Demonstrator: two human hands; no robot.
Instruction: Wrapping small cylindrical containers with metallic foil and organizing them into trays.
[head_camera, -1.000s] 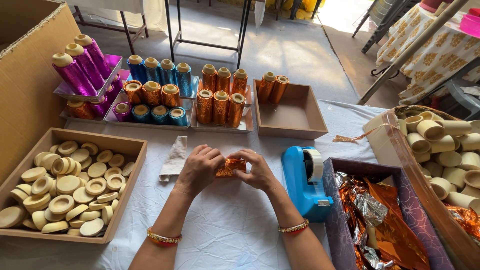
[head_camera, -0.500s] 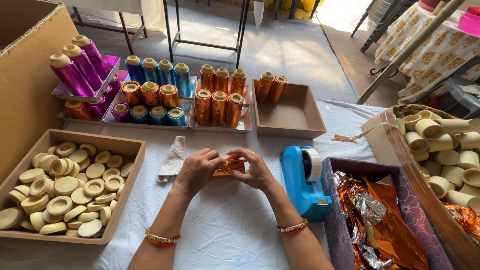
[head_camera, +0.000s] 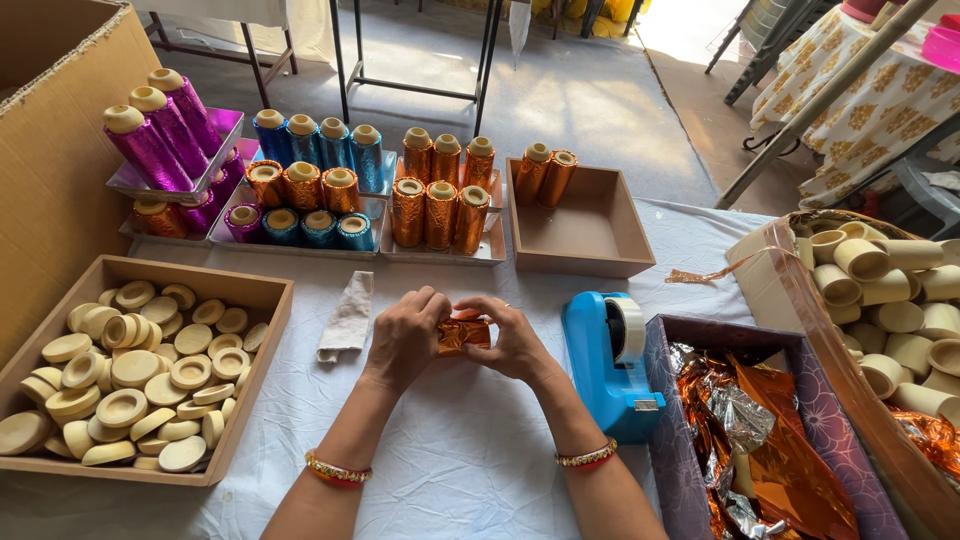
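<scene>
Both hands are closed on one small orange foil-wrapped piece (head_camera: 462, 334), held just above the white tablecloth (head_camera: 450, 450) at the middle of the table. The left hand (head_camera: 405, 338) grasps its left end with thumb and curled fingers; the right hand (head_camera: 515, 340) pinches its right end and top edge. Compared with a second ago, the foil shows less loose, crinkled surface and now sits tighter and more compact between the fingers, and the left fingers have curled further over it. In my judgement the wrapping is being pressed snug round the piece and is close to finished, though the far side is hidden by the fingers. The blue tape dispenser (head_camera: 605, 360) stands just beside the right hand, untouched. A box of loose orange and silver foil sheets (head_camera: 760, 430) lies to the right of it. A tray of plain round caps (head_camera: 140, 370) sits well to the left. Finished orange wrapped spools (head_camera: 440, 200) stand in a tray beyond the hands. A folded white cloth (head_camera: 347, 318) lies near the left hand.
</scene>
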